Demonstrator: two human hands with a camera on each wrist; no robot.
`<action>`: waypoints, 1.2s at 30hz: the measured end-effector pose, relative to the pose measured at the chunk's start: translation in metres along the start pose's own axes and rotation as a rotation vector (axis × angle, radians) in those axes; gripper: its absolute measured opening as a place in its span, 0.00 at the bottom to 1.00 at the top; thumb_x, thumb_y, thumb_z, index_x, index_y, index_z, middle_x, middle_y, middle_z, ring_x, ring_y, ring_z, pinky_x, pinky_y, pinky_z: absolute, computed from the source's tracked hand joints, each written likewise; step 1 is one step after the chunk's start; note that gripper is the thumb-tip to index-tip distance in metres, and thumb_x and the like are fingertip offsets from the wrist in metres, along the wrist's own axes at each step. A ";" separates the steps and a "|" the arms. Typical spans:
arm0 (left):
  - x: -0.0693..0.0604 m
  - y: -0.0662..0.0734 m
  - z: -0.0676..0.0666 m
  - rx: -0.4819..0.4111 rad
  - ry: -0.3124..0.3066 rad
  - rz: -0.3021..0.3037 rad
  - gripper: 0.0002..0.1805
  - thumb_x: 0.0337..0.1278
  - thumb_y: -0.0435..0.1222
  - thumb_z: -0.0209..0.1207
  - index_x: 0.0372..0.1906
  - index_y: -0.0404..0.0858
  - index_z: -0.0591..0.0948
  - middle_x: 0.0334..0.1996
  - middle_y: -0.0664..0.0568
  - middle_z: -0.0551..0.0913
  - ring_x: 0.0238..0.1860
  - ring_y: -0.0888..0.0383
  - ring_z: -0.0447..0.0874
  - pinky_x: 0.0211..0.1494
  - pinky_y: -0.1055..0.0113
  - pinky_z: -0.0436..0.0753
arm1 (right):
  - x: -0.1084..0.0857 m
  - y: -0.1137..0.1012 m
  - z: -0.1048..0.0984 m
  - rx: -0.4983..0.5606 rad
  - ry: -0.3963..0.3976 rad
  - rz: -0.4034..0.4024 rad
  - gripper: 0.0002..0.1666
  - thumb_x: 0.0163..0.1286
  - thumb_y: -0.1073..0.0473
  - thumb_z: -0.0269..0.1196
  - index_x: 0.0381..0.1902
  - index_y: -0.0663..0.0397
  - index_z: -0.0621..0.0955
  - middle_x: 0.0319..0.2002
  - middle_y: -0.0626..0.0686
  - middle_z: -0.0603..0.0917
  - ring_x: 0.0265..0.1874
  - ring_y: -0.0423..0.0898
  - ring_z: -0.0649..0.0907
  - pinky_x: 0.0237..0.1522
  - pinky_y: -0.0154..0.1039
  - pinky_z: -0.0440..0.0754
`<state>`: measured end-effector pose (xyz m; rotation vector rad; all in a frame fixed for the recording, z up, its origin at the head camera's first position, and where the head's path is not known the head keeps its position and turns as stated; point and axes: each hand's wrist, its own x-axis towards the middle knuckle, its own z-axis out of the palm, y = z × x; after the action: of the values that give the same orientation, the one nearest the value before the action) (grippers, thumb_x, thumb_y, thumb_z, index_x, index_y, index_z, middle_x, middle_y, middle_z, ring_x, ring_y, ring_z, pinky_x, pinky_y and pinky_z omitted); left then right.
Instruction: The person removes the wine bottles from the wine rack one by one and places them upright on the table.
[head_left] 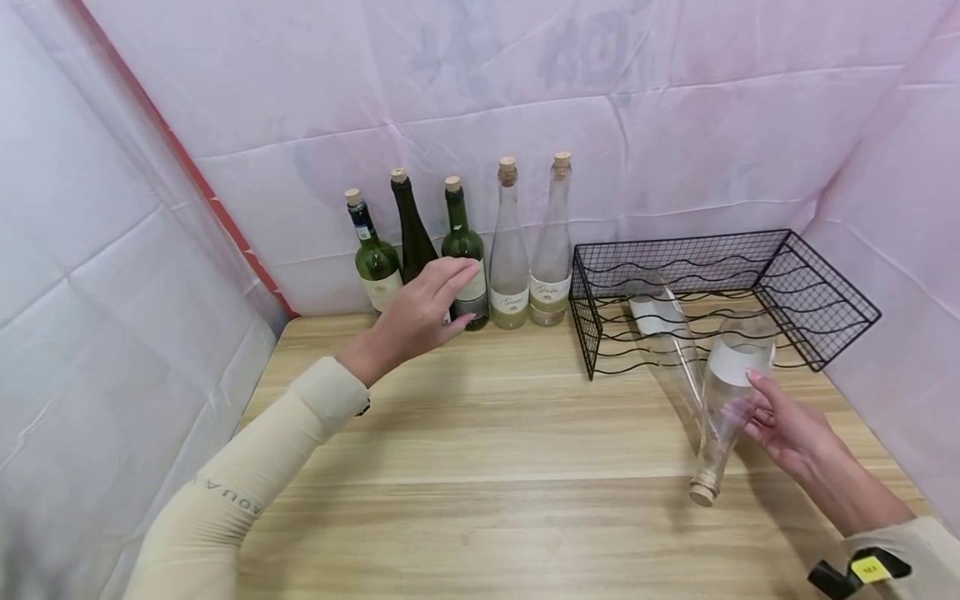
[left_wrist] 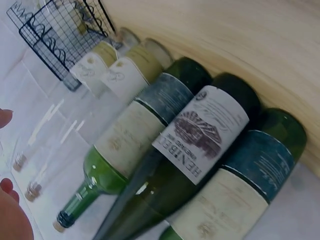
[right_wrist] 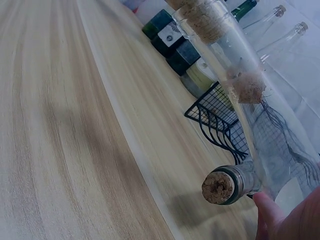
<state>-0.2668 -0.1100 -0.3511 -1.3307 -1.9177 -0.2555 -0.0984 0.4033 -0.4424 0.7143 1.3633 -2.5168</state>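
Observation:
My right hand (head_left: 787, 423) grips a clear glass bottle (head_left: 720, 417) with a white label, thumb on its near side. The bottle tilts, base over the wire rack and corked neck toward me. A second clear bottle (head_left: 660, 321) lies in the rack, its neck partly behind the held one. Its corked end (right_wrist: 218, 188) shows below the held bottle in the right wrist view. My left hand (head_left: 420, 310), fingers extended, is in front of the green bottles at the back and grips nothing. Among them are a dark bottle (left_wrist: 205, 130) and a green bottle (head_left: 465, 237).
A black wire rack (head_left: 588, 342) with wavy bars stands at the back right. Left of it are two upright clear corked bottles (head_left: 510, 250). Another green bottle (head_left: 371, 250) ends the row at the left. White cloth (head_left: 480, 75) hangs behind the wooden table (head_left: 465, 467).

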 end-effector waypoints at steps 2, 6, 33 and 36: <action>0.001 0.004 0.003 0.000 -0.008 0.012 0.39 0.58 0.38 0.73 0.71 0.27 0.71 0.66 0.37 0.78 0.68 0.44 0.76 0.72 0.57 0.81 | -0.001 0.001 0.001 0.004 0.005 0.003 0.08 0.77 0.53 0.62 0.38 0.49 0.77 0.32 0.50 0.86 0.34 0.48 0.91 0.45 0.38 0.92; 0.004 0.012 0.009 -0.005 -0.030 0.034 0.38 0.60 0.39 0.72 0.71 0.28 0.72 0.67 0.38 0.78 0.69 0.45 0.76 0.74 0.58 0.79 | -0.004 0.003 0.002 0.025 0.000 0.012 0.07 0.77 0.53 0.62 0.40 0.48 0.76 0.33 0.51 0.86 0.35 0.49 0.91 0.46 0.38 0.92; 0.028 0.055 0.043 -0.098 -0.058 0.185 0.34 0.62 0.41 0.70 0.69 0.30 0.75 0.65 0.42 0.81 0.68 0.47 0.79 0.79 0.61 0.72 | -0.014 0.002 0.009 0.063 0.008 0.069 0.22 0.78 0.50 0.60 0.58 0.41 0.61 0.37 0.50 0.84 0.39 0.47 0.90 0.51 0.35 0.90; 0.031 0.059 0.047 -0.093 -0.070 0.205 0.34 0.63 0.42 0.69 0.69 0.30 0.75 0.66 0.43 0.80 0.68 0.48 0.79 0.80 0.61 0.72 | -0.014 0.003 0.011 0.077 0.006 0.064 0.21 0.78 0.49 0.60 0.58 0.41 0.62 0.37 0.50 0.84 0.39 0.47 0.90 0.51 0.36 0.90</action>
<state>-0.2429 -0.0364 -0.3772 -1.6043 -1.8281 -0.1998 -0.0887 0.3913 -0.4328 0.7678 1.2311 -2.5305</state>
